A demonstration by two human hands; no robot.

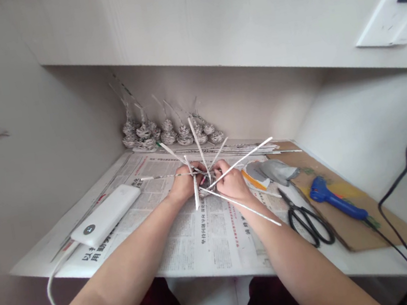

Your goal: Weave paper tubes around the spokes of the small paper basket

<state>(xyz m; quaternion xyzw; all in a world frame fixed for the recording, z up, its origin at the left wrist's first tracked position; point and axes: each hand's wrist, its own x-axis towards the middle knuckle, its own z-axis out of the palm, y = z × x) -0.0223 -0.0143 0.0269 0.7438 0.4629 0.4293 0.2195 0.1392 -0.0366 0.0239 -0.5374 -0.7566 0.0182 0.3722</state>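
Between my hands, over the newspaper (185, 241), is a small woven piece (207, 188) of rolled paper, with several stiff paper strips sticking out of it in all directions. My left hand (186, 181) grips its left side, fingers curled and partly hidden behind the strips. My right hand (231, 181) pinches at its right side, close to the rim. One long paper strip (247, 155) crosses over my right hand toward the upper right, and another runs down across the wrist.
Several woven paper gourds (145, 133) stand along the back wall, with loose paper rods (233, 149) before them. Grey gloves (274, 172), black scissors (307, 221) and a blue glue gun (337, 199) on cardboard (384, 230) lie right. A white power bank (108, 214) with a cable lies left.
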